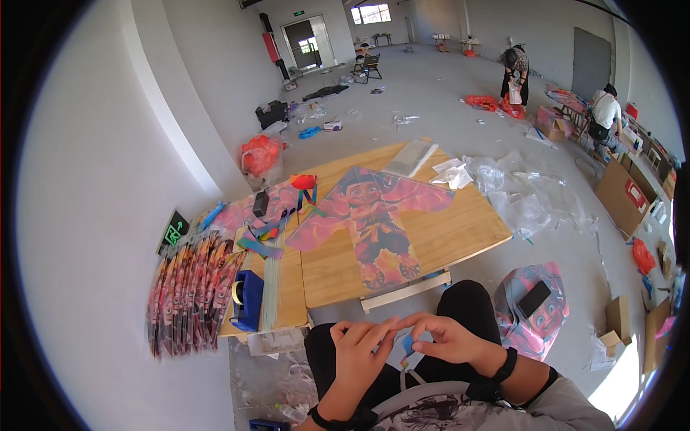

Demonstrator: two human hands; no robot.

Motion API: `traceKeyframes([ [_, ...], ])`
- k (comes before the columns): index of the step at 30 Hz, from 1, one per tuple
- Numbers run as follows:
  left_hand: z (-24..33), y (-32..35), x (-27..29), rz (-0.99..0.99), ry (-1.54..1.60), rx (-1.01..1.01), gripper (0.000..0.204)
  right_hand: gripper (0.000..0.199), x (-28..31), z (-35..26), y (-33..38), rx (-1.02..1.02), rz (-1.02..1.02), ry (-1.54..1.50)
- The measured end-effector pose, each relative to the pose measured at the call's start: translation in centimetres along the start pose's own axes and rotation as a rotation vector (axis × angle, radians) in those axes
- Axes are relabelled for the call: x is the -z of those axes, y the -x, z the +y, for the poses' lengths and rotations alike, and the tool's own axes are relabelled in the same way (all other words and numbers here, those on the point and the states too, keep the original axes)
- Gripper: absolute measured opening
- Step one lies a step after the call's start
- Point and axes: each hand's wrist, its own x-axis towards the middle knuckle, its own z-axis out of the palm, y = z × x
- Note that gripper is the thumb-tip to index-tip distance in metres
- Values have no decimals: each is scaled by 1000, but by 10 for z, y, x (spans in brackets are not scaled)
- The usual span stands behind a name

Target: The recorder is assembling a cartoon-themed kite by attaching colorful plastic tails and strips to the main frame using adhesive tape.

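Note:
My left hand (357, 350) and my right hand (451, 340) meet above my lap, fingertips touching. My right fingers are closed on a small blue strip (408, 345), whose coloured end hangs down. Closed too are the left fingers, but what they pinch, if anything, is too small to make out. Beyond the hands, a pink and orange kite (377, 241), printed with a cartoon figure, lies spread flat on the wooden table (460, 233). Rainbow-coloured ribbons (262, 246) lie left of it. A blue tape dispenser (249, 305) stands at the table's near left corner.
Packed printed kites (190, 298) overlap at the left, by thin pale rods (270, 291). Clear plastic sleeves (411, 158) lie on the table's far edge. A phone (534, 299) rests on printed fabric at right. Plastic wrap (532, 197) and cardboard boxes (624, 194) litter the floor; two people work beyond.

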Motion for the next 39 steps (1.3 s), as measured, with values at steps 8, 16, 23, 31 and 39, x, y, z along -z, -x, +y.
traceKeyframes([
  [8, -3, 9, 1, -144, -27, 41, 58, 3, 4, -10, 1, -6, -19, 119],
  [16, -6, 4, -5, -129, 329, 289, 60, 5, 11, -25, -5, 73, 27, 249],
  [23, -15, -10, -1, -225, 873, 415, 27, 6, 12, -29, -8, 92, -6, 337],
  [31, -6, -16, -7, -24, 756, 245, 12, 4, 11, -6, 4, 13, 33, -167],
  [39, -4, -21, -12, 19, 825, 207, 51, 5, 11, 12, 9, -131, 354, -99],
])
